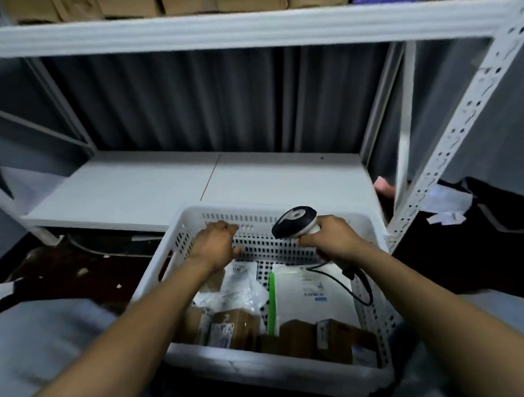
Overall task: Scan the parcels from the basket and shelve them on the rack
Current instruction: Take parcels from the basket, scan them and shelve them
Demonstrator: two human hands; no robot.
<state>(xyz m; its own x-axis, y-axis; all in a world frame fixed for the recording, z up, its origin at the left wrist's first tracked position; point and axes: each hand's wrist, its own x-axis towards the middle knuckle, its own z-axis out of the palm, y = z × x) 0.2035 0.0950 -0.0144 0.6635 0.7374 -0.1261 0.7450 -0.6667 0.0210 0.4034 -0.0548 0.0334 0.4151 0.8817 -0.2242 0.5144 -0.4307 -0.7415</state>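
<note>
A white perforated basket (278,374) sits in front of me below the rack. Inside lie a white poly mailer with a green strip (308,295), a crumpled white bag parcel (239,289) and several brown cardboard boxes (235,328). My right hand (327,239) grips a black-and-white barcode scanner (295,226) over the basket's far right; its cable (355,284) loops down into the basket. My left hand (216,244) hovers over the far left of the basket with curled fingers, holding nothing that I can see.
The white rack shelf (196,184) lies just beyond the basket. The upper shelf (231,31) carries several brown boxes. A perforated rack post (453,133) stands at the right. Paper scraps (444,204) lie on the dark floor.
</note>
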